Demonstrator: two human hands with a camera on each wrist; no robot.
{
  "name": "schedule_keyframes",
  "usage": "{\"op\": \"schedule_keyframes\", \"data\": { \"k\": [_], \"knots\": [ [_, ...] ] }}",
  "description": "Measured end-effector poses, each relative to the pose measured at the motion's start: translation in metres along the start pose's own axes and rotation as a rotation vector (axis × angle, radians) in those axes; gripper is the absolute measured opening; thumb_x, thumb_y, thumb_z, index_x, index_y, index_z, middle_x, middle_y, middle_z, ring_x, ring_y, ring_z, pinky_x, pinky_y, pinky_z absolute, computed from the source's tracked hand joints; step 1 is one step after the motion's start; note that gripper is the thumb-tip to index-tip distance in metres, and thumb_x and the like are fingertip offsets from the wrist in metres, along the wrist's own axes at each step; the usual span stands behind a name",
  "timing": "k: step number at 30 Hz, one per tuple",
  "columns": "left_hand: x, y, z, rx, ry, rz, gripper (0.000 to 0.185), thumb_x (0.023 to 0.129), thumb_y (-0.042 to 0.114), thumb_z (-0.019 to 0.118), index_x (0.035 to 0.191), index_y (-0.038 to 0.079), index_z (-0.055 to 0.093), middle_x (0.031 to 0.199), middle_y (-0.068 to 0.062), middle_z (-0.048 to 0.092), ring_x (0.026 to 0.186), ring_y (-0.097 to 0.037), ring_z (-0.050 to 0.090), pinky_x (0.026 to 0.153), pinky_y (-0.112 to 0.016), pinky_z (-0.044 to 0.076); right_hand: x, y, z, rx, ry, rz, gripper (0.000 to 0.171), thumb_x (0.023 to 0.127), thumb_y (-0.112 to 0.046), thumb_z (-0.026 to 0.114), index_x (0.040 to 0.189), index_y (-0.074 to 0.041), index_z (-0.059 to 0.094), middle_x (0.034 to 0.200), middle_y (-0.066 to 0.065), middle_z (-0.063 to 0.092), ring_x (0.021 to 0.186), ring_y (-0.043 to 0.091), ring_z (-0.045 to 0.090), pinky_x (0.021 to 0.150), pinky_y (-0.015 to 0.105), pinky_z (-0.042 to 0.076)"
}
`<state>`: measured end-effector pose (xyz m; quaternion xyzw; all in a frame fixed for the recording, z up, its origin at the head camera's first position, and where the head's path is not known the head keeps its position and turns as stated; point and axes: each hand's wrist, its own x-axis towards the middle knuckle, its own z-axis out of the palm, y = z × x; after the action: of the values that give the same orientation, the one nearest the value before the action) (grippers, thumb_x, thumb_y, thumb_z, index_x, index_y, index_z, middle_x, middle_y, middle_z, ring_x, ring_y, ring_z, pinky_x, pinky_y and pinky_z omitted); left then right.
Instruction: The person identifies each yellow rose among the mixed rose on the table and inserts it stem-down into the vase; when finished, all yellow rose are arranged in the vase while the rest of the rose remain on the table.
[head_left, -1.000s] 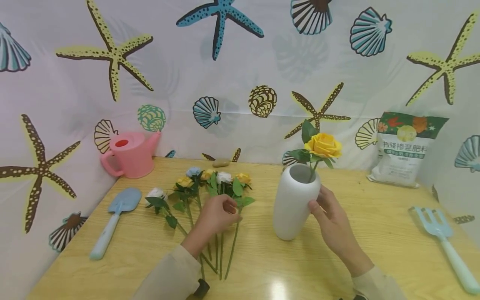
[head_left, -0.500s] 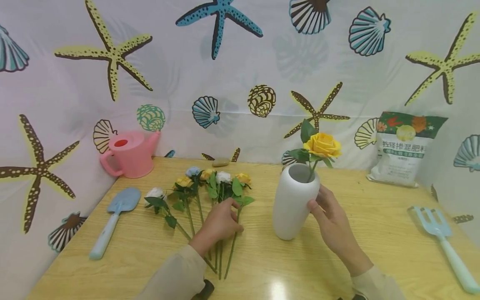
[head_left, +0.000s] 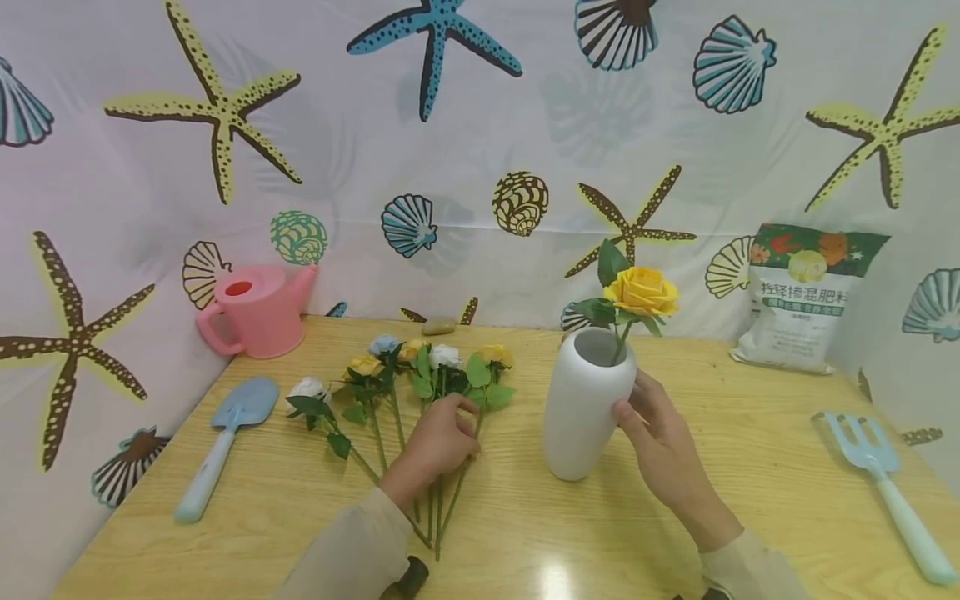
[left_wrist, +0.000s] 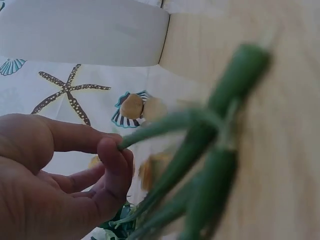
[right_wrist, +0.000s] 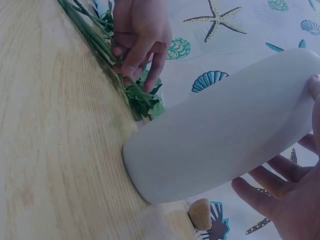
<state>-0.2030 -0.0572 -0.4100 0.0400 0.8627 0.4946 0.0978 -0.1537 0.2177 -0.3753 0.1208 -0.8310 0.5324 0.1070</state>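
My left hand (head_left: 444, 431) lies on a bunch of artificial roses (head_left: 420, 367) on the wooden table (head_left: 750, 500). It pinches the green stem (left_wrist: 200, 155) of the rightmost small yellow rose (head_left: 497, 355) between thumb and fingers. The right hand (head_left: 639, 406) grips the side of a white vase (head_left: 583, 408), which stands upright at mid-table. One large yellow rose (head_left: 642, 289) stands in the vase. In the right wrist view the vase (right_wrist: 220, 135) fills the middle, with the left hand (right_wrist: 137, 50) on the stems behind it.
At the back left is a pink watering can (head_left: 251, 310), and a blue trowel (head_left: 225, 437) lies at the left. A fertiliser bag (head_left: 802, 296) leans at the back right, near a blue hand fork (head_left: 877, 475). A small stone (head_left: 438, 327) sits by the back wall.
The left hand has closed on the rightmost rose's stem; that stem has swung, its flower shifting slightly right and its lower end left. The right hand and vase have stayed in place.
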Motion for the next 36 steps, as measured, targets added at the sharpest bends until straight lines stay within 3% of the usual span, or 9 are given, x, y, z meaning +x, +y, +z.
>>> {"op": "schedule_keyframes", "data": {
  "k": [3,9,15,20,28,32,36],
  "knots": [
    [0.0,0.002,-0.002,-0.148,-0.015,-0.012,0.045,0.087,-0.01,0.063,0.131,-0.002,0.056,0.094,-0.015,0.061,0.061,-0.019,0.059,0.056,-0.031,0.053,0.0,0.0,-0.001,0.002,0.003,-0.002,0.048,0.107,-0.017,0.05,0.153,-0.007,0.037,0.153,0.022,0.044,0.14,0.048,0.044,0.106,0.065,0.042],
    [-0.003,0.017,-0.008,-0.427,0.004,0.014,0.041,0.093,-0.009,0.06,0.133,0.0,0.055,0.099,-0.014,0.059,0.076,-0.018,0.057,0.064,-0.031,0.054,0.0,0.0,-0.001,-0.004,0.002,-0.003,0.049,0.107,-0.018,0.05,0.153,-0.009,0.036,0.154,0.021,0.044,0.14,0.048,0.044,0.105,0.065,0.043],
    [-0.009,0.049,-0.017,-0.746,0.092,0.099,0.044,0.095,-0.011,0.059,0.136,0.002,0.051,0.101,-0.008,0.057,0.079,-0.016,0.06,0.066,-0.025,0.055,0.0,0.0,-0.002,-0.005,0.005,-0.006,0.049,0.107,-0.018,0.05,0.153,-0.009,0.036,0.155,0.02,0.043,0.14,0.048,0.044,0.105,0.065,0.043],
    [-0.013,0.077,-0.02,-0.993,0.177,0.231,0.036,0.097,-0.01,0.056,0.128,0.007,0.048,0.102,-0.004,0.054,0.083,-0.015,0.061,0.068,-0.024,0.054,0.0,0.002,-0.001,0.001,0.007,-0.012,0.049,0.107,-0.017,0.05,0.153,-0.009,0.037,0.155,0.02,0.044,0.139,0.047,0.045,0.105,0.065,0.044],
    [-0.013,0.117,-0.027,-1.19,0.307,0.485,0.03,0.098,-0.008,0.054,0.121,0.01,0.046,0.099,-0.005,0.055,0.083,-0.016,0.06,0.071,-0.023,0.053,0.002,0.003,0.0,0.002,0.016,-0.025,0.048,0.107,-0.016,0.05,0.152,-0.007,0.038,0.153,0.021,0.045,0.138,0.048,0.047,0.104,0.066,0.043],
    [-0.012,0.133,-0.03,-1.243,0.327,0.627,0.028,0.098,-0.007,0.055,0.119,0.009,0.046,0.097,-0.005,0.056,0.083,-0.015,0.06,0.071,-0.023,0.053,0.002,0.003,0.0,0.01,0.015,-0.027,0.048,0.107,-0.015,0.05,0.152,-0.007,0.038,0.153,0.021,0.045,0.138,0.048,0.046,0.105,0.067,0.043],
    [-0.009,0.147,-0.027,-1.255,0.325,0.689,0.028,0.098,-0.01,0.053,0.116,0.01,0.047,0.095,-0.003,0.057,0.083,-0.015,0.061,0.07,-0.023,0.052,0.001,0.003,-0.001,0.006,0.017,-0.024,0.048,0.107,-0.015,0.05,0.153,-0.008,0.037,0.153,0.02,0.045,0.138,0.048,0.046,0.105,0.067,0.042]
  ]
}}
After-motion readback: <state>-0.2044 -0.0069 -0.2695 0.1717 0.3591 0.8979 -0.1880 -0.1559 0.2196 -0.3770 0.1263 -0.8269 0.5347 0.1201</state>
